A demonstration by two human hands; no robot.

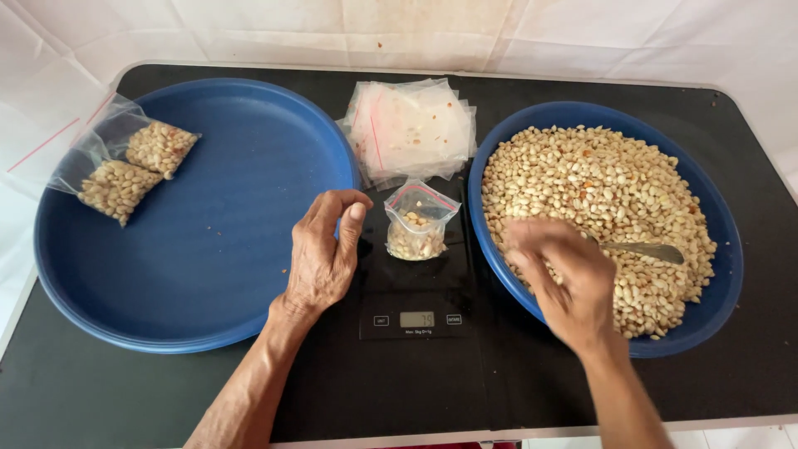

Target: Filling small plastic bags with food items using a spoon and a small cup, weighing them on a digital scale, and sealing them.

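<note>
A small clear bag (418, 223), partly filled with peanuts, stands open on a black kitchen scale (416, 299). My left hand (324, 254) rests just left of the bag, thumb and fingers curled, holding nothing that I can see. My right hand (559, 274) is blurred over the near left part of a blue bowl (723, 274) heaped with peanuts (598, 183). A metal spoon (652, 250) lies in the peanuts beside that hand; whether the hand grips its handle is unclear.
A large blue tray (216, 249) on the left carries two filled peanut bags (125, 166) at its far left. A stack of empty clear bags (411, 129) lies behind the scale. All sits on a black table (416, 391) with white cloth beyond.
</note>
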